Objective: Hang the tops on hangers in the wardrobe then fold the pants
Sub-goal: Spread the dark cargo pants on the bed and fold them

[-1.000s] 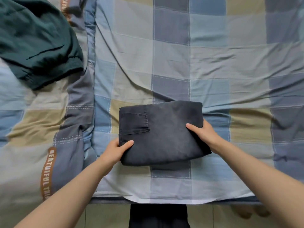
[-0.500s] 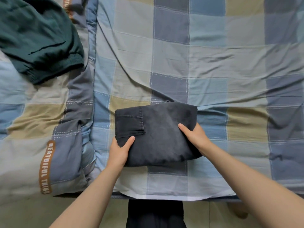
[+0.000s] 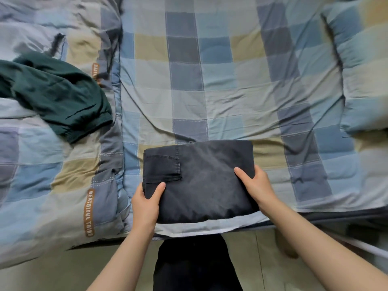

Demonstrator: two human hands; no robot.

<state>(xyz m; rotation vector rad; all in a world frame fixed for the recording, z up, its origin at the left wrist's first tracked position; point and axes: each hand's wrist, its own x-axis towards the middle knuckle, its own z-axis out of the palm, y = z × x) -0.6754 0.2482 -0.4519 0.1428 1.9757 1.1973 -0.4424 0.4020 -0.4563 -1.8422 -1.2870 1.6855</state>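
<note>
"BEATUIFUL THING" is printed in white on an orange label of the checked quilt; a second such label, higher up, is partly hidden. One folded dark pair of pants lies at the bed's near edge, gripped at its sides by the left hand and right hand, thumbs on top. One green garment lies on the quilt.

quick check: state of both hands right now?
Left hand: grips the left edge of the folded dark pants, thumb on top.
Right hand: grips the right edge of the same pants, thumb on top.
</note>
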